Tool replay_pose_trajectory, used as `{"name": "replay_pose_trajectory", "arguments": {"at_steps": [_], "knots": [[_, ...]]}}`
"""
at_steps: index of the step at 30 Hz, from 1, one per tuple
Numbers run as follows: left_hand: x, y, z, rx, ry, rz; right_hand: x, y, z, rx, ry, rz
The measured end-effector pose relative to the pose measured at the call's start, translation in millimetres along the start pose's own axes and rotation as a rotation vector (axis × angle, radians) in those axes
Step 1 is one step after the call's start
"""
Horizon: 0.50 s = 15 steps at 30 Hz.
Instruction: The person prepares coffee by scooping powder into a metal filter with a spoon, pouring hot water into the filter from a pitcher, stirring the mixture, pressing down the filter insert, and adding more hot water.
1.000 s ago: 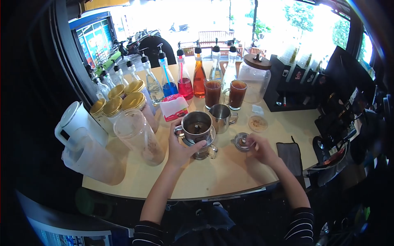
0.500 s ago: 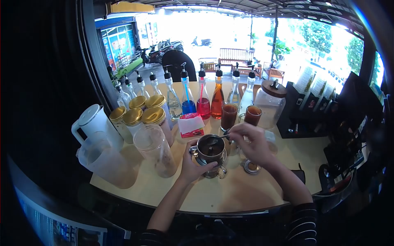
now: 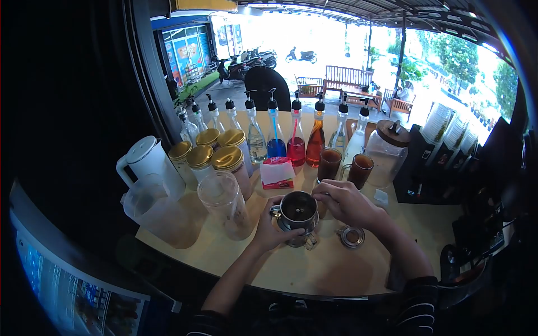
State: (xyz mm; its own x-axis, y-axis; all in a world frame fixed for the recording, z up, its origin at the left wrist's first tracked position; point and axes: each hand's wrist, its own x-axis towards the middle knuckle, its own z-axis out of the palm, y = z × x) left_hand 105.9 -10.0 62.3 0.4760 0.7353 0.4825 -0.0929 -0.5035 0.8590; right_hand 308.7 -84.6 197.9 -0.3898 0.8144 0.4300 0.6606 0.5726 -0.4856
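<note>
My left hand (image 3: 270, 231) is wrapped round the side of a metal coffee dripper (image 3: 292, 224), which looks dark inside. Under the dripper is a glass mug (image 3: 309, 241), mostly hidden. At the dripper's right rim, my right hand (image 3: 348, 203) is closed in a pinch on a spoon, now almost wholly hidden by the fingers. A small round metal lid (image 3: 352, 237) lies on the table to the right, below my right wrist. Two glass mugs of brown drink, one (image 3: 329, 166) on the left and one (image 3: 360, 171) on the right, stand just beyond my right hand.
Several pump bottles, including a red one (image 3: 296, 150), line the table's far side. Gold-lidded jars (image 3: 228, 159), a clear plastic shaker (image 3: 224, 204) and pitchers (image 3: 150, 159) stand left. A tissue pack (image 3: 277, 173) lies ahead. A wooden-lidded jar (image 3: 386, 151) and cup rack (image 3: 428, 162) stand right.
The view has shifted, so the table's things appear further right. The spoon's bowl showed over the dripper before; now it is out of sight, with my right hand lower against the rim.
</note>
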Motion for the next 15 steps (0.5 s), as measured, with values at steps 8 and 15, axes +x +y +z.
{"name": "replay_pose_trajectory", "arguments": {"at_steps": [8,15], "knots": [[-1,-4,1,0.015,0.036,0.017,7,7,1,0.049,-0.017,-0.062],[-1,0,3,-0.003,0.049,0.005,11,9,1,0.031,-0.005,-0.118]]}}
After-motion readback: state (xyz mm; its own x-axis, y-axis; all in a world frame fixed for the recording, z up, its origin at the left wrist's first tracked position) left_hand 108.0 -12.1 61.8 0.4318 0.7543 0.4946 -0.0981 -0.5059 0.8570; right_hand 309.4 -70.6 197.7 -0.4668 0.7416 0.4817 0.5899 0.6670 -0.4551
